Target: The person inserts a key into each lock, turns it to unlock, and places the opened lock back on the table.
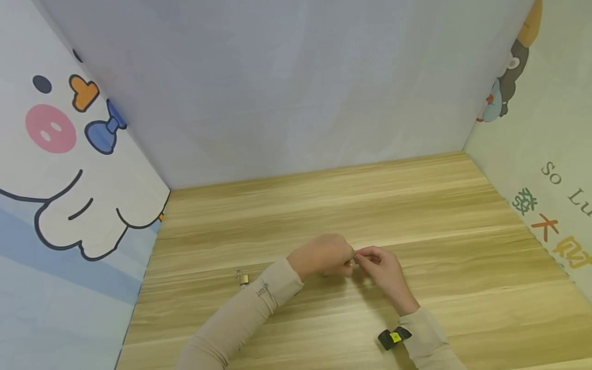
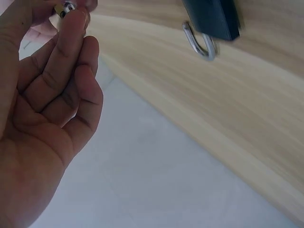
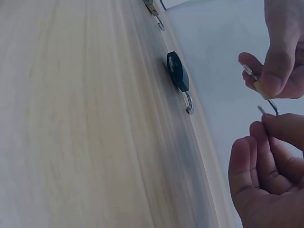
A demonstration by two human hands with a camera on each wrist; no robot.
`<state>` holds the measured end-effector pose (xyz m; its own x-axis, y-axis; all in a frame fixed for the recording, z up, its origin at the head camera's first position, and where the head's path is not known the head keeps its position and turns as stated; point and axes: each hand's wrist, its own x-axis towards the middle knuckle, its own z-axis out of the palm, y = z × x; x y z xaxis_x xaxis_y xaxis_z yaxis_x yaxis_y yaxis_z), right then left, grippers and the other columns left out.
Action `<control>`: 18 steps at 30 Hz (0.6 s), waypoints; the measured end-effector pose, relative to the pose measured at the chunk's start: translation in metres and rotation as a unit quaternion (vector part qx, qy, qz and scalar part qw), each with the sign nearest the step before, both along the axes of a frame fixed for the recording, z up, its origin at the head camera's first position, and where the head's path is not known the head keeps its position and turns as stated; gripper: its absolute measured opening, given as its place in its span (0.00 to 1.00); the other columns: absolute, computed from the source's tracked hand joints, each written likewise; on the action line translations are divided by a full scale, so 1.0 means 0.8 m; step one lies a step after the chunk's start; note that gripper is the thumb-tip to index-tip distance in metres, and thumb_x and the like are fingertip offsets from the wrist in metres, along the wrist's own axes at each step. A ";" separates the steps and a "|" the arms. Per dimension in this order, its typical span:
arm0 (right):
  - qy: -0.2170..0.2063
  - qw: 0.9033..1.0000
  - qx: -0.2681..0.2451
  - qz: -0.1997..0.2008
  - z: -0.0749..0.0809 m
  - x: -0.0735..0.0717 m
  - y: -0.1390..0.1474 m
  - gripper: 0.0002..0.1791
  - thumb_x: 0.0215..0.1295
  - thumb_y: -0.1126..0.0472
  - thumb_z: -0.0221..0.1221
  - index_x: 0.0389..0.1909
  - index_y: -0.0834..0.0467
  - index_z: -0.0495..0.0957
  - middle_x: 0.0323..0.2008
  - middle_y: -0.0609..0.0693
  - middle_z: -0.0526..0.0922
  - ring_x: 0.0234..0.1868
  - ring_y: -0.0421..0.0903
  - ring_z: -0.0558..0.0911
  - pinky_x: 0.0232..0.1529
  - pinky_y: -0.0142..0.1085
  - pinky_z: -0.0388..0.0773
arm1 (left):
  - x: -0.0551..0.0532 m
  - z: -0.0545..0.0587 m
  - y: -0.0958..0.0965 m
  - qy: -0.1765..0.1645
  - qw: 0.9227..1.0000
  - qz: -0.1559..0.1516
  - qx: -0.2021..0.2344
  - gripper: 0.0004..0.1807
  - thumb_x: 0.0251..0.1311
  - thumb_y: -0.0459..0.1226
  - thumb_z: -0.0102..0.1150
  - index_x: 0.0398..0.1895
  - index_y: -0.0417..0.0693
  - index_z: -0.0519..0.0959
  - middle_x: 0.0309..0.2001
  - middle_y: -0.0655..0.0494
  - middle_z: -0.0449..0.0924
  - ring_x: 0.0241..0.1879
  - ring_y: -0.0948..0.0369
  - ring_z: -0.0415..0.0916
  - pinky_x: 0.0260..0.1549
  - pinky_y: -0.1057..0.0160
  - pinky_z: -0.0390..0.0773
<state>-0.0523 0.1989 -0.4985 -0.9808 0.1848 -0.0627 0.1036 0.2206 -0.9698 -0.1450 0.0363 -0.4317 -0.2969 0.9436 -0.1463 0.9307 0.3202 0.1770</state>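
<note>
Both hands meet over the table at a small brass padlock (image 3: 259,88). My left hand (image 1: 326,254) pinches its body between thumb and fingers. A thin silver piece (image 3: 245,69) juts from the body's end opposite the shackle. The shackle (image 3: 274,108) stands out with its short end free of the body. Thumb and fingertips of my right hand (image 1: 384,275) pinch the shackle's bend, and its other fingers are loosely bent. In the left wrist view, the left hand's fingers partly cover the padlock.
A dark padlock (image 2: 213,16) with its shackle raised lies on the wooden table (image 1: 439,205), mostly hidden behind the left hand in the head view. Farther left lies another brass padlock (image 1: 244,279), its shackle open. Printed cloth walls enclose the table's back and sides.
</note>
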 end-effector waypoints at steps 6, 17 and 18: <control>-0.004 1.000 0.011 -0.012 -0.003 0.001 0.008 0.10 0.70 0.64 0.61 0.45 0.68 0.82 0.40 0.58 0.85 0.39 0.49 0.84 0.40 0.38 0.82 | 0.006 -0.003 0.009 0.006 1.000 0.025 -0.004 0.20 0.62 0.42 0.59 0.16 0.55 0.63 0.13 0.65 0.56 0.14 0.69 0.51 0.17 0.70 0.58; 0.000 0.999 0.028 -0.035 0.004 0.011 0.029 0.14 0.70 0.60 0.62 0.45 0.68 0.82 0.38 0.59 0.84 0.36 0.54 0.83 0.37 0.38 0.82 | 0.010 -0.029 0.035 0.029 0.980 0.194 0.030 0.25 0.64 0.50 0.60 0.14 0.54 0.62 0.11 0.64 0.53 0.12 0.68 0.50 0.10 0.69 0.56; 0.000 0.999 0.026 -0.035 0.004 0.012 0.030 0.14 0.70 0.59 0.62 0.45 0.68 0.81 0.38 0.59 0.84 0.36 0.54 0.83 0.37 0.38 0.82 | 0.010 -0.032 0.039 0.028 0.978 0.205 0.032 0.26 0.64 0.50 0.61 0.13 0.54 0.62 0.11 0.64 0.53 0.12 0.68 0.50 0.10 0.70 0.56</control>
<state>-0.0428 0.2228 -0.4951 -0.9654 0.2554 -0.0521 0.1211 0.2623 -0.9574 -0.1368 0.0676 -0.4574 -0.6585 0.7498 -0.0644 0.7346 0.6590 0.1617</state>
